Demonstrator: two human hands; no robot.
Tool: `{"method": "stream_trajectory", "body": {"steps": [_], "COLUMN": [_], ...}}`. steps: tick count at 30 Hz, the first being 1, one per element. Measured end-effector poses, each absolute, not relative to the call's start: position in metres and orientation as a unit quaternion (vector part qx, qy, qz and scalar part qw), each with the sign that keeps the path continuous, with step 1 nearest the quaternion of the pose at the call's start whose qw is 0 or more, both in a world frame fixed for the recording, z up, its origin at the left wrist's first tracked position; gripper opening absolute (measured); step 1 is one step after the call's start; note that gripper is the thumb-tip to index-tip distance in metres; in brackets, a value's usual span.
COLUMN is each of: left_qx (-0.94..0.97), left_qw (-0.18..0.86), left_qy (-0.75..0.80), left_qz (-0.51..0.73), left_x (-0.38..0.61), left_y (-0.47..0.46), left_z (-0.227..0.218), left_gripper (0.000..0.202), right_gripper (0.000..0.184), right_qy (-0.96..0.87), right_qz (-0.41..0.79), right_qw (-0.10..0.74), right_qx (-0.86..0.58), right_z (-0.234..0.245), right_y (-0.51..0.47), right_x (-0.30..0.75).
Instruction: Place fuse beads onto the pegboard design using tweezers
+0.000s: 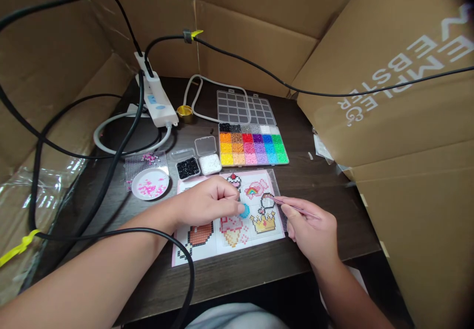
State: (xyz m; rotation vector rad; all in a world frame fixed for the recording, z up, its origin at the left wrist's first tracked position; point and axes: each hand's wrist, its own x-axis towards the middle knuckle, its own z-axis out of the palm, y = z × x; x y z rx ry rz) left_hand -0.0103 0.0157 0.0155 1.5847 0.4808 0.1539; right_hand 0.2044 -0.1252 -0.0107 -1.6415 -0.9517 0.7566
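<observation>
My right hand grips a pair of pink tweezers. The tweezers' tips touch or hover over a black-outlined bead pattern on the right of the pattern sheet. My left hand is closed over the middle of the sheet, thumb and forefinger at the edge of a small round blue piece. Its other fingers are curled and partly hidden. Around the hands lie a yellow crown pattern, a pink candy pattern with a rainbow and a pink-topped cone pattern.
Behind the sheet stands an open bead box of many colours. Left of it are small boxes of black beads and white beads, and a white plate with pink beads. Black cables cross near my left arm; cardboard walls surround the table.
</observation>
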Motion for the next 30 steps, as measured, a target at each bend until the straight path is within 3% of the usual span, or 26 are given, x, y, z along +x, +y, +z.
{"method": "stream_trajectory", "body": {"steps": [30], "left_qx": [0.71], "left_qw": [0.67], "left_qy": [0.204], "left_qz": [0.071], "left_x": [-0.0091], "left_y": [0.0161], "left_z": [0.0147], "left_gripper": [0.046], "right_gripper": [0.018], "right_qy": [-0.382], "right_qz": [0.309], "right_qw": [0.531], "right_qx": [-0.69], "right_z": [-0.0106], "right_y": [-0.1252], "right_x": [0.2034]}}
